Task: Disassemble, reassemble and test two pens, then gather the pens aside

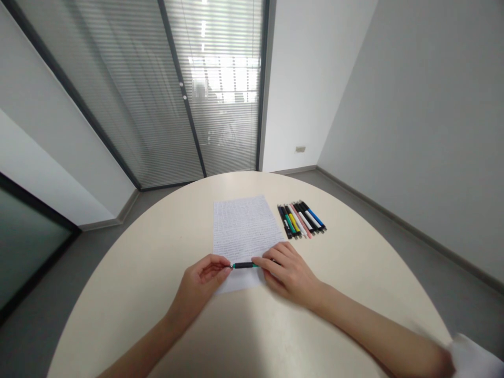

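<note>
Between my two hands a pen with a dark grip and green parts lies crosswise over the lower part of a sheet of paper. Fingertips of my left hand pinch its left end, near the metal tip. My right hand is closed around the other end and covers it. Lines of handwriting fill most of the sheet; its bottom strip is blank. Just beyond my right hand, a row of several pens in black, green, yellow, white, pink and blue lies side by side.
The round cream table carries the paper and pens. Past its far edge stand a glass partition with blinds and a white wall with a socket. A grey wall rises on the right.
</note>
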A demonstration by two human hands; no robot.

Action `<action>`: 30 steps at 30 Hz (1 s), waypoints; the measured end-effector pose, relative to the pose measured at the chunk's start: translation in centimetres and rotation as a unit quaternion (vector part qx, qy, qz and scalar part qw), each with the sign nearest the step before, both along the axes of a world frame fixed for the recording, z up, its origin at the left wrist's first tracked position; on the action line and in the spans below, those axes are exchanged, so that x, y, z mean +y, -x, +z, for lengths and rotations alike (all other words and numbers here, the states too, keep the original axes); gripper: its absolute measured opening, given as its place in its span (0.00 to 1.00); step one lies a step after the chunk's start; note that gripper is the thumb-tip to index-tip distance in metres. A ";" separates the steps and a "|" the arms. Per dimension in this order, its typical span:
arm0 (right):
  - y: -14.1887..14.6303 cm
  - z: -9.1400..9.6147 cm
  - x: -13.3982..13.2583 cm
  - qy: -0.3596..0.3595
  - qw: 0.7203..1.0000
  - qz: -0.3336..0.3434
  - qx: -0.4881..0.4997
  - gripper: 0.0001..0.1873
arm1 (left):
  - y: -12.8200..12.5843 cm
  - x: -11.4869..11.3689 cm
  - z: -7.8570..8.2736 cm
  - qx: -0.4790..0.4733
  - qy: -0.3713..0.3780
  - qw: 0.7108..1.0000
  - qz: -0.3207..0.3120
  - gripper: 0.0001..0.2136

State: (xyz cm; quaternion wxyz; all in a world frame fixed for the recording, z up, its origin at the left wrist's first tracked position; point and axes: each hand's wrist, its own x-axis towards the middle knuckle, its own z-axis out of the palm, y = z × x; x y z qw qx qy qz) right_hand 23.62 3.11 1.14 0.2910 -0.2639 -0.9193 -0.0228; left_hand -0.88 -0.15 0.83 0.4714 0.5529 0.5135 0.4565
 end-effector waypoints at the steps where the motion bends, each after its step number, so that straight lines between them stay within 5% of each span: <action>1: 0.0 -0.1 0.0 0.004 1.000 0.000 0.014 0.12 | 0.0 0.0 0.0 -0.001 0.003 1.000 0.001 0.07; 13: 0.3 -0.3 -0.1 0.042 0.998 0.004 0.056 0.08 | 0.2 -0.1 -0.8 0.010 0.022 1.000 -0.009 0.08; 21: 0.4 -0.3 -0.5 0.147 0.986 -0.003 0.076 0.08 | 0.0 -0.4 -0.5 0.038 -0.013 0.999 -0.010 0.06; 30: 0.6 -0.5 -0.8 0.139 0.989 -0.021 0.044 0.12 | -0.2 -0.4 0.0 0.083 -0.059 0.995 -0.008 0.04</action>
